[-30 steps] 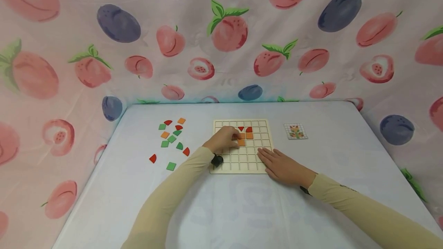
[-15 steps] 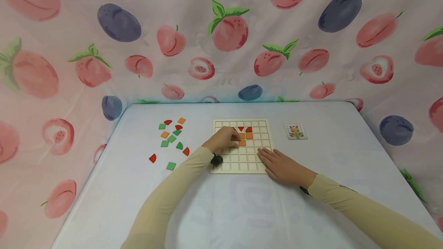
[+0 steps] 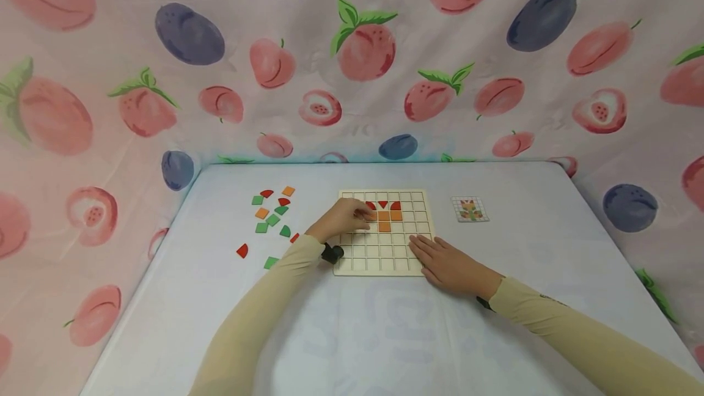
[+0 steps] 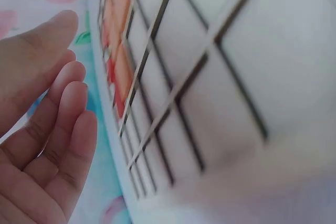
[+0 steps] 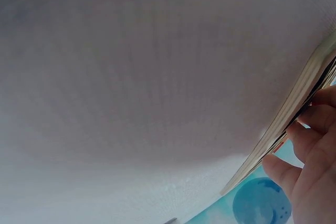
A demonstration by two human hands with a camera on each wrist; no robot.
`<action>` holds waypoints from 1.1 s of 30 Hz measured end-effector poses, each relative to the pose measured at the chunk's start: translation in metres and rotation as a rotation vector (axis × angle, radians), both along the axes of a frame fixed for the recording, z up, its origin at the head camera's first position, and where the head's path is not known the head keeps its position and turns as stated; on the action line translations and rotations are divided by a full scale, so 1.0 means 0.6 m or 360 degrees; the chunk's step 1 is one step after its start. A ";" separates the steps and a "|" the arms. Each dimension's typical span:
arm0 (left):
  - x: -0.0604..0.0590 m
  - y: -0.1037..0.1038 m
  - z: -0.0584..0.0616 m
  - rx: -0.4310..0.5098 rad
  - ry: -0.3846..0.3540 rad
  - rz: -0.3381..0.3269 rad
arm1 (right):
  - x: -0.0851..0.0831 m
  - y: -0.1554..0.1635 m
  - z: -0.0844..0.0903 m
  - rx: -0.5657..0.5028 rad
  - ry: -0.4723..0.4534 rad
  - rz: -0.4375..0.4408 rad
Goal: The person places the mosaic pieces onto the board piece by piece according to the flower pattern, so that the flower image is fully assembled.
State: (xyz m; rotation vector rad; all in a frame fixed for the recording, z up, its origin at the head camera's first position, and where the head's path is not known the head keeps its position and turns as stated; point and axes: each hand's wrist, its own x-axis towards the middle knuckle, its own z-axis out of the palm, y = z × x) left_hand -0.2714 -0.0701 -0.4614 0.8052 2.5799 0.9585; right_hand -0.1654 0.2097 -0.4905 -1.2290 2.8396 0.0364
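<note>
Over the grid board [image 3: 376,266], the left hand [image 3: 341,217] has eased leftward off its seated orange squares [image 3: 384,227], grip parted, holding nothing; that placement appears complete. The right hand [image 3: 450,266] rests at the board's edge.

The pale, gridded board [image 3: 385,252] lies flat, partly filled: three red tiles [image 3: 395,206] in a row, orange tiles [image 3: 384,227] just nearer.

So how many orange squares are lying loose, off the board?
2, both left of the board: the far orange square at the scatter's far edge, the near orange square between two green squares. The left sleeve may hide more.
</note>
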 end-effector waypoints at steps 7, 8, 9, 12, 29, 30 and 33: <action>0.000 -0.063 0.026 0.0043 0.0088 0.0088 | 0.001 -0.004 0.006 -0.0005 -0.0017 -0.0013; 0.000 -0.075 0.030 0.0045 0.0092 0.0107 | 0.001 -0.004 0.007 -0.0001 -0.0016 -0.0013; 0.000 -0.087 0.032 0.0047 0.0104 0.0116 | 0.001 -0.005 0.007 -0.0002 -0.0019 -0.0014; -0.002 -0.124 0.040 0.0055 0.0126 0.0146 | 0.002 -0.005 0.007 0.0005 -0.0015 -0.0012; 0.020 -0.220 0.033 -0.0092 -0.0050 0.0127 | 0.002 -0.004 0.006 0.0000 -0.0013 -0.0015; 0.022 -0.220 0.029 -0.0098 -0.0070 0.0122 | 0.002 -0.004 0.006 -0.0001 -0.0013 -0.0013; 0.024 -0.220 0.022 -0.0087 -0.0111 0.0109 | 0.002 -0.004 0.005 -0.0002 -0.0018 -0.0014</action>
